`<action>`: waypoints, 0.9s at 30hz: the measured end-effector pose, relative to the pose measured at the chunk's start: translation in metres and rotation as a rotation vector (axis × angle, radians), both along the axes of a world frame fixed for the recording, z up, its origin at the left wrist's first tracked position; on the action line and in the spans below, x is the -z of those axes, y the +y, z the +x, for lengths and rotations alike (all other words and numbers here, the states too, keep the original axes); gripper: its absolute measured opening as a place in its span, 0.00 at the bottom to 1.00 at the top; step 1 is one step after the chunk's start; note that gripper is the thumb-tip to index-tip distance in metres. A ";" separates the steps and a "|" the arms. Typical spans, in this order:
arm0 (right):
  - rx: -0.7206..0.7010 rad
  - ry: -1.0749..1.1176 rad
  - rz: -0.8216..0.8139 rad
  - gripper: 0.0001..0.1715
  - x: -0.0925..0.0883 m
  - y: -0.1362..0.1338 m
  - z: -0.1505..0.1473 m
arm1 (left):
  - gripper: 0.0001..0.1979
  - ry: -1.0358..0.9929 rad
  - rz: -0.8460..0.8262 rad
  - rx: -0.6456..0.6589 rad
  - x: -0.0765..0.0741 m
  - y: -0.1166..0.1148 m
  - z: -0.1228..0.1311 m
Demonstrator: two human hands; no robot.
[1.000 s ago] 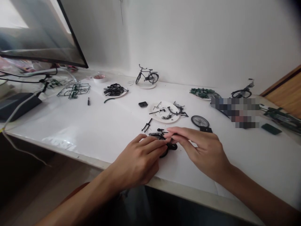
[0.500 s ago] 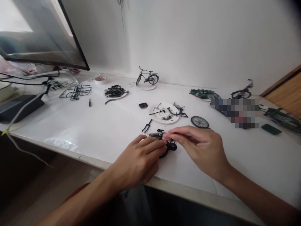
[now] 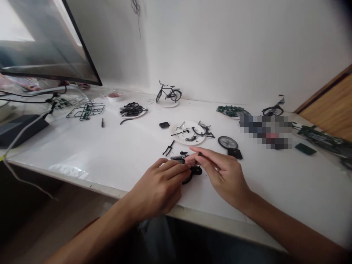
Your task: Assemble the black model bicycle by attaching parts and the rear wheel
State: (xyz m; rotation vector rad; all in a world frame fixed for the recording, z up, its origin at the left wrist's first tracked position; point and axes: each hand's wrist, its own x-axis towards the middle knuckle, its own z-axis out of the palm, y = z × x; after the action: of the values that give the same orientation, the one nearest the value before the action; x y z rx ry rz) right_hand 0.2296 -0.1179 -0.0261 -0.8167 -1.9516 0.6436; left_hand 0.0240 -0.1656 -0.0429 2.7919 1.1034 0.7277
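**Half-built model bicycle (image 3: pixel 181 159) held near the front edge**

At the surface's (image 3: pixel 82 157) front edge, the left hand's (image 3: pixel 158 187) fingers (image 3: pixel 176 169) curl around the half-built model bicycle. The right hand's (image 3: pixel 225 176) fingers (image 3: pixel 203 156) pinch beside it, though whether they grasp a tiny part is hard to tell. Farther off lie a black fork (image 3: pixel 168 148), a spoked wheel (image 3: pixel 227 142) and a paper plate (image 3: pixel 176 137) of parts; a finished model bicycle (image 3: pixel 167 93) stands near the back edge.

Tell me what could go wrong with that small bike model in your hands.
The tiny dark part pinched by the right hand could slip and get lost among the loose pieces. The half-built bike, held by the left hand, might strain at its joints if squeezed. The table's front edge is close, so dropped pieces could fall off.
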 end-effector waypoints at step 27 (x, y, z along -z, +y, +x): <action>0.023 -0.034 0.098 0.09 0.002 0.004 0.002 | 0.21 -0.068 -0.014 -0.005 -0.001 -0.001 -0.005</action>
State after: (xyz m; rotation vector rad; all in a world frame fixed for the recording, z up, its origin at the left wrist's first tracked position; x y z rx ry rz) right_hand 0.2314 -0.1140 -0.0283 -0.7927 -1.9853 0.5186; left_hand 0.0194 -0.1664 -0.0417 2.7319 1.0994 0.8049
